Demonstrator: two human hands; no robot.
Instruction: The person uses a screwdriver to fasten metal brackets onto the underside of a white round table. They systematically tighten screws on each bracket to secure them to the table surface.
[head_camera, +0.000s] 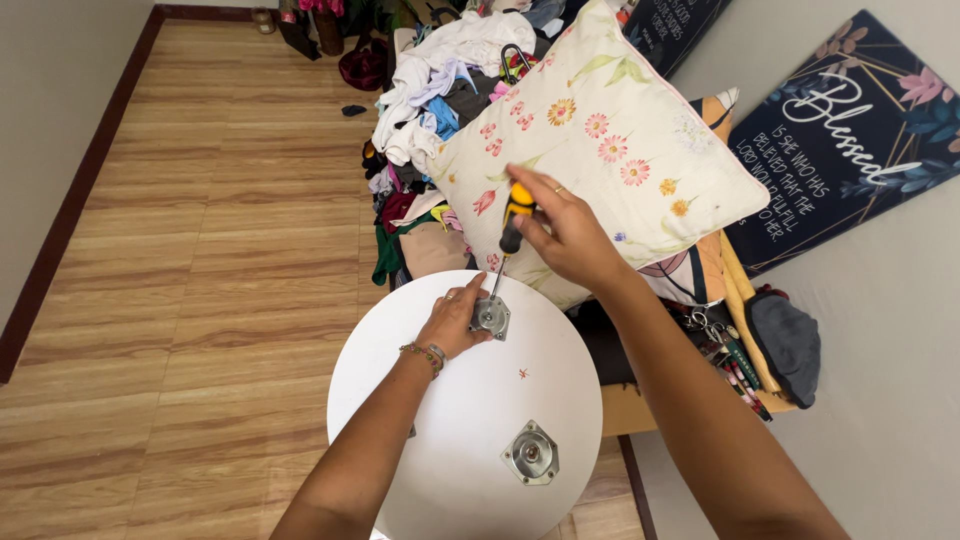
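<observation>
The disc (450, 420) was a round, smooth white board lying flat, its matt face up, over the wood-grain floor (200, 250). Two metal plates were fixed to it. The far plate (491, 317) sat near the disc's far edge; the near plate (531, 453) lay closer to the person, hexagonal, dull grey, with a raised round hub in its middle. A small red mark showed on the white between them.

The left hand (452, 320) rested on the disc, fingers together and pressed against the far plate's side, a beaded bracelet at the wrist. The right hand (565, 230) was held above it, fingers clamped round the yellow-and-black handle of a screwdriver (510, 232). Its thin steel shaft ran down, slightly tilted, to the far plate; the tip met the plate's top.

Behind the hands stood a soft cream pillow (620, 140) printed with pink and orange flowers, leaning against a heap of crumpled clothes (440, 80). A dark board (850, 140) leaned on the pale wall at right.
</observation>
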